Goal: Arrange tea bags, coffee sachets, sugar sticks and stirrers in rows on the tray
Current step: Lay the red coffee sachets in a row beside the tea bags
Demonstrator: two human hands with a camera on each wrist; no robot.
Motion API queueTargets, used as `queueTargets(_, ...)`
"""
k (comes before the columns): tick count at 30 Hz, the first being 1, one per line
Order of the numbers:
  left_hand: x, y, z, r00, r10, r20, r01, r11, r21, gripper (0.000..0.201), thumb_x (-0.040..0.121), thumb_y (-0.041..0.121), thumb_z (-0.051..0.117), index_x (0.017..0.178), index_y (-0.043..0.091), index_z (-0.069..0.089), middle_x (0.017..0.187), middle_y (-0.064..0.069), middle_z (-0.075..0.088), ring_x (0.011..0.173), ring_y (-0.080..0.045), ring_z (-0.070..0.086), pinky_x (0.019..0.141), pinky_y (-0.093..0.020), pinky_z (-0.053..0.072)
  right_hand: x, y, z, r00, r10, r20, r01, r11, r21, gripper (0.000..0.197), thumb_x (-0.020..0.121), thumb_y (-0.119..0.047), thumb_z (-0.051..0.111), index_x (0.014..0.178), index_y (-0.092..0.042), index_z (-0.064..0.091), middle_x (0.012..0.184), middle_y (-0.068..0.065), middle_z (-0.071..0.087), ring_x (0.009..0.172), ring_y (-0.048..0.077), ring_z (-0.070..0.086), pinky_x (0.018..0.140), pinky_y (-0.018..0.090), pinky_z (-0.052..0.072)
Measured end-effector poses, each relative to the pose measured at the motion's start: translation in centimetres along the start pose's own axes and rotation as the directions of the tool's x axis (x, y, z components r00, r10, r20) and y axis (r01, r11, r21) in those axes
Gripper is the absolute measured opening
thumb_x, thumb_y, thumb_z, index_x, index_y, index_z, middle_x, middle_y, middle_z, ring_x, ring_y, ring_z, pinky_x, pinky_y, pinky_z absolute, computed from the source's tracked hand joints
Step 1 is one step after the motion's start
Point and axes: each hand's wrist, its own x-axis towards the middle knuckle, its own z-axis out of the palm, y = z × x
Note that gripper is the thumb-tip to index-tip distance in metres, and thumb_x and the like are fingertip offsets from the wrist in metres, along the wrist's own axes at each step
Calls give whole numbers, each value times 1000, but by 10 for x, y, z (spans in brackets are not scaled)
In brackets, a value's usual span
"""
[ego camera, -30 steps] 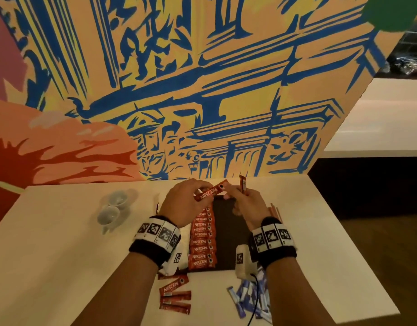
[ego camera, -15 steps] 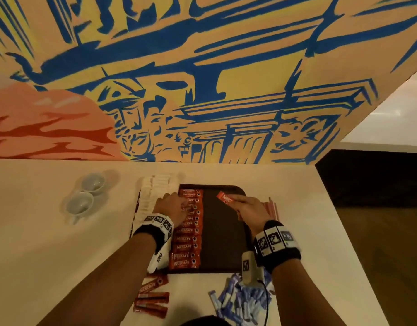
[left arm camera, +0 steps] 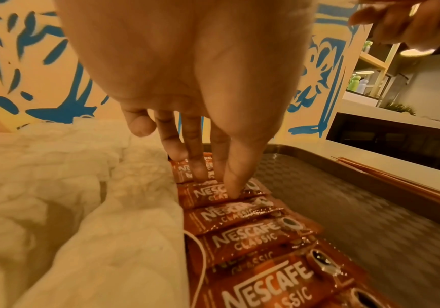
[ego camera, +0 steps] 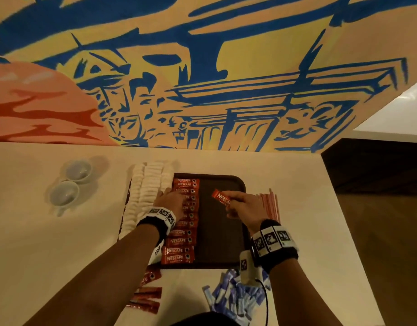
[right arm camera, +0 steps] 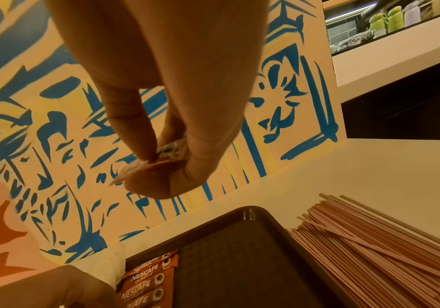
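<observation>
Both hands have lowered to the tray (ego camera: 240, 184): left hand (ego camera: 171, 203) flat on the coffee sachet row (ego camera: 181, 231), right hand (ego camera: 244, 205) pinching another Nescafe sachet (ego camera: 220, 199); sugar sticks (ego camera: 235, 300) and stirrers (ego camera: 269, 205) remain outside.

red coffee sachets (ego camera: 182, 222) | dark checkered tray (ego camera: 222, 231) | white tea bags (ego camera: 145, 191) | blue-white sugar sticks (ego camera: 233, 300)

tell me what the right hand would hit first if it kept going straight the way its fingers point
Probably the row of coffee sachets. The right hand, pinching one sachet, points left across the bare tray floor toward that row and the left hand; its height above the tray is unclear.
</observation>
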Motion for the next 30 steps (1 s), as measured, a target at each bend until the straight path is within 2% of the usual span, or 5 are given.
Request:
queueTargets(7,-13,-4,-22,994,-30,-101,1,961,-278,31,92,31,60,122,27,66,124,1,65,120,-24,52,106,-42,42,-7,-4,6,997,-82,2,82,992,92,35,92,9,62,114,-18,68,111,12,70,95,22,72,81,28,58)
queueTargets(11,-42,-7,-50,976,-80,-202,-93,689,-719,20,94,37,66,111,30,72,112,13,69,104,-10,64,96,-33,52,-23,-13,9,991,-132,3,130,981,142,34,91,7,66,117,-15,68,112,11,72,94,21,74,84,30,59)
queueTargets(16,-103,-6,-83,976,68,-207,-218,355,-909,27,94,45,65,113,28,74,109,11,74,103,-5,67,95,-29,52,-55,-22,26,985,-164,46,155,976,154,31,90,3,69,114,-17,68,113,11,72,99,23,73,81,28,60)
queueTargets(25,-184,-18,-82,954,75,-291,-301,267,-916,15,88,11,74,103,14,74,94,-2,76,79,-2,68,64,-11,47,-119,-25,58,968,-243,-69,252,935,251,41,74,-4,85,111,-10,70,102,12,73,90,22,75,73,28,60)
queueTargets(30,-207,-24,-72,924,67,-375,-376,322,-869,14,88,9,74,95,22,74,94,2,76,90,-8,70,81,-20,51,-147,-24,71,913,-380,-150,385,923,1,26,70,-9,90,88,-11,71,76,-2,70,66,-1,67,60,10,50)
